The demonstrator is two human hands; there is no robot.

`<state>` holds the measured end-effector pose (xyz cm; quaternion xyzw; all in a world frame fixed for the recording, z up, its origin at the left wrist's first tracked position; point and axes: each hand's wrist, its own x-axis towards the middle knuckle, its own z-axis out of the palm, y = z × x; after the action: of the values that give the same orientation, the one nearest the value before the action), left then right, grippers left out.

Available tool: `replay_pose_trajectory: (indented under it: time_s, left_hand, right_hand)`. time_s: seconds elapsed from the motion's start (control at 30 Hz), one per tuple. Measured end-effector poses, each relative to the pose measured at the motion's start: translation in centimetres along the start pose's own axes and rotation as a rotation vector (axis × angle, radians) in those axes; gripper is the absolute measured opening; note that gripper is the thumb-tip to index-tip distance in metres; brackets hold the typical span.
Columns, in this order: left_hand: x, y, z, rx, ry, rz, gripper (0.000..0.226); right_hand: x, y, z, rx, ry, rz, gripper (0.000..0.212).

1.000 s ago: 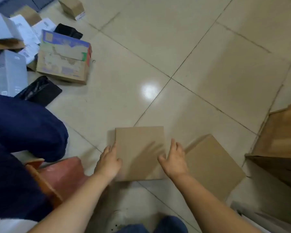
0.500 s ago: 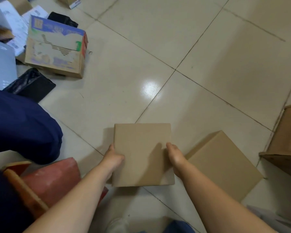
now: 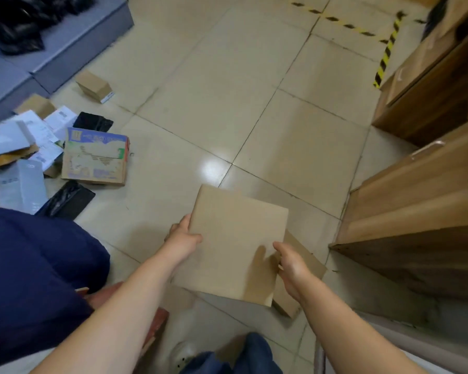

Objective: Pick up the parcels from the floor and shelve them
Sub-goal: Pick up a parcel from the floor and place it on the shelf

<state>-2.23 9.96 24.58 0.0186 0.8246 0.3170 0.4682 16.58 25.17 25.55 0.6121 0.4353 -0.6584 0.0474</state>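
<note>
A plain brown cardboard box is lifted off the tiled floor, held between both hands. My left hand grips its left edge and my right hand grips its lower right edge. A second brown box lies on the floor beneath it, mostly hidden. More parcels lie at the left: a printed carton, a small brown box, black bags and white and grey mailers. Wooden shelving stands at the right.
A grey platform with black bags sits at the upper left. My dark blue trouser knee fills the lower left, with a reddish stool beside it. Yellow-black tape marks the floor at the upper right.
Both hands have lifted the plain box off the floor and moved it right, over the second box. The view has tilted up, showing more floor and the shelving.
</note>
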Motion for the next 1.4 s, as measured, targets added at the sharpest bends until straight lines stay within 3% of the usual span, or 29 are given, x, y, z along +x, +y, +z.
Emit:
replay_pose_trajectory:
  time_s: [0.13,0.23,0.4,0.63,0.83,1.03,1.2,1.4]
  left_hand:
    - [-6.2,6.2,-2.0,-0.019,-0.056,0.061,0.073]
    - [-13.2,11.9,-3.6,-0.002,-0.046,0.103,0.085]
    - [-24.0,19.6,-6.0,0.057,0.019,0.168,0.075]
    - [-34.9,27.1,-10.1,-0.048,-0.024,0.437,0.057]
    - [-42.4,30.5,-13.4,-0.227,-0.120,0.620,0.041]
    - [-46.9,31.7,-15.4,-0.344,-0.118,0.707,0.034]
    - [-48.7,32.0,-17.1,-0.458,-0.138,0.667,0.040]
    - [-49.4,31.6,-18.3,-0.335,-0.165,0.705,0.050]
  right_hand:
    - [-9.1,-5.6,-4.0,0.054,0.024,-0.061,0.046]
    - [-15.7,-9.5,-6.4,0.066,0.032,-0.112,0.042]
    - [-25.8,-15.1,-9.4,0.092,0.007,-0.223,0.018]
    - [-37.6,-21.0,-12.2,0.174,0.032,-0.407,0.034]
    - [-45.3,-23.2,-14.1,0.284,0.124,-0.532,0.060]
    - [-50.2,-23.8,-15.3,0.368,0.158,-0.657,0.046]
    - [-52.0,-24.1,-15.7,0.377,0.149,-0.700,0.051]
    - [-52.9,-23.4,-15.9,0.372,0.097,-0.729,0.052]
